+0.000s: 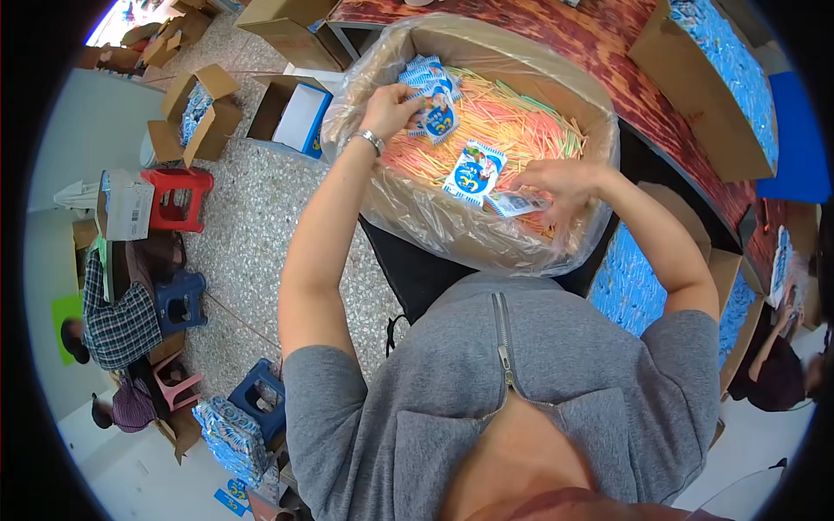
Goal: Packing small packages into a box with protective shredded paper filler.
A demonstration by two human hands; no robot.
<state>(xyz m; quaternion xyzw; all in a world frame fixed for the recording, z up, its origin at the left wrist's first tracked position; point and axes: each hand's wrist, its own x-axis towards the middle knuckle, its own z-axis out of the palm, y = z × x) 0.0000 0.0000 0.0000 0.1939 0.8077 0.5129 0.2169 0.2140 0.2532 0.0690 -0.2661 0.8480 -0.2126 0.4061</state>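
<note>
A big cardboard box (599,113) lined with clear plastic stands in front of me, filled with thin coloured straws (512,122). My left hand (388,108) reaches into its left side and grips a fan of several small blue-and-white packets (434,95). My right hand (556,182) is over the box's near right side, pinching one blue-and-white packet (514,204). Another such packet (475,172) lies on the straws between my hands. A metal bracelet (371,139) sits on my left wrist.
A dark red table (608,52) beyond carries a carton of blue packets (721,78). More blue packets fill boxes at my right (630,278). Open cartons (204,113), a red stool (178,198), blue stools (181,300) and seated people (117,321) occupy the speckled floor at left.
</note>
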